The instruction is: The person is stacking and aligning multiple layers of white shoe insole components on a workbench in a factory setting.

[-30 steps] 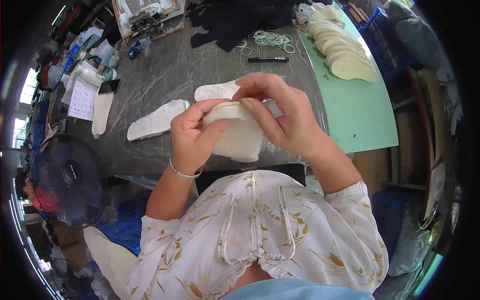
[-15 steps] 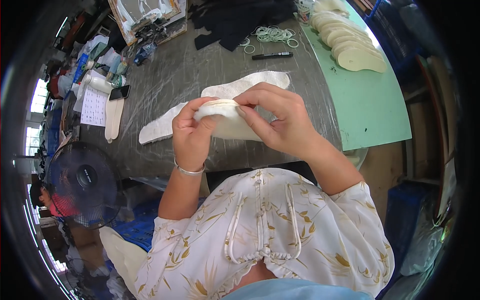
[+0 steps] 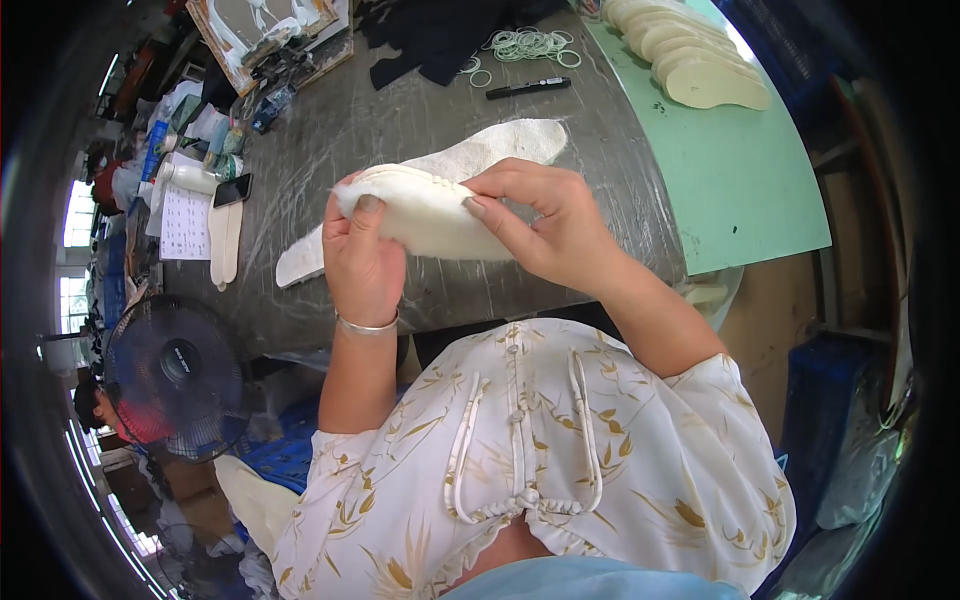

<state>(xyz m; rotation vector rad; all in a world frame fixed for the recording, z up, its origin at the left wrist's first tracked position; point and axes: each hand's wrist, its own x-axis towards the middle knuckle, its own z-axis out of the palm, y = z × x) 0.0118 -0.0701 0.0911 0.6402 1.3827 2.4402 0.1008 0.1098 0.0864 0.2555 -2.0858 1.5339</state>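
Note:
A fleecy white insole (image 3: 435,218) is held up over the dark table between my two hands. My left hand (image 3: 362,250) grips its left end, thumb on the near face and fingers behind. At the upper right edge, my right hand (image 3: 560,222) pinches it between thumb and fingers. The edge facing away shows a cream layer along the fleece. Behind it on the table lies a white insole (image 3: 505,145), partly covered by the held one. To the left of my left hand, another white piece (image 3: 302,258) shows, its far part hidden.
Cream insoles (image 3: 715,82) are fanned out on a green sheet (image 3: 740,215) at right. A black marker (image 3: 528,88), pale rubber bands (image 3: 530,45) and black fabric (image 3: 430,45) lie at the back. Left are a phone (image 3: 233,190), a bottle (image 3: 190,177) and a fan (image 3: 180,365).
My left hand has shifted left and the insole, curled over at its left end before, is now spread flatter with more of its fleecy face showing. Both hands keep hold of it.

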